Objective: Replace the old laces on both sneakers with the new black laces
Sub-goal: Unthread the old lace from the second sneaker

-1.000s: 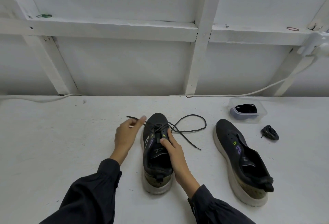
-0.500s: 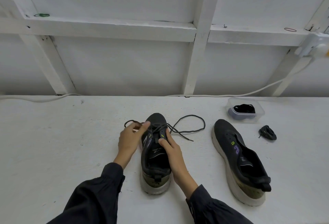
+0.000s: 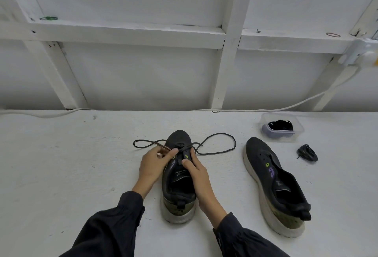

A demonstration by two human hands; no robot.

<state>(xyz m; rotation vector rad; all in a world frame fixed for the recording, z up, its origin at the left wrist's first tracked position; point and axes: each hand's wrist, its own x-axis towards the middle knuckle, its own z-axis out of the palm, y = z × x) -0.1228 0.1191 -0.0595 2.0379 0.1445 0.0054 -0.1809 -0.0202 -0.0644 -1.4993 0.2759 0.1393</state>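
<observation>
A black sneaker (image 3: 178,191) with a white sole stands in front of me, toe pointing away. Its dark lace (image 3: 216,150) is threaded only near the toe and loops out on the table to both sides. My left hand (image 3: 153,163) pinches the lace's left strand beside the eyelets. My right hand (image 3: 197,172) holds the sneaker's right side, thumb on the tongue. A second black sneaker (image 3: 272,183) lies to the right with no lace in it. A bundled black lace (image 3: 306,153) lies past it.
A clear plastic box (image 3: 297,129) at the back right holds another black lace bundle. A white cable (image 3: 245,110) runs along the table's far edge below a white framed wall. The white table (image 3: 61,164) is bare to the left.
My left hand has come in from the left to the sneaker's eyelets with the lace strand. My right hand has slid a little forward along the sneaker.
</observation>
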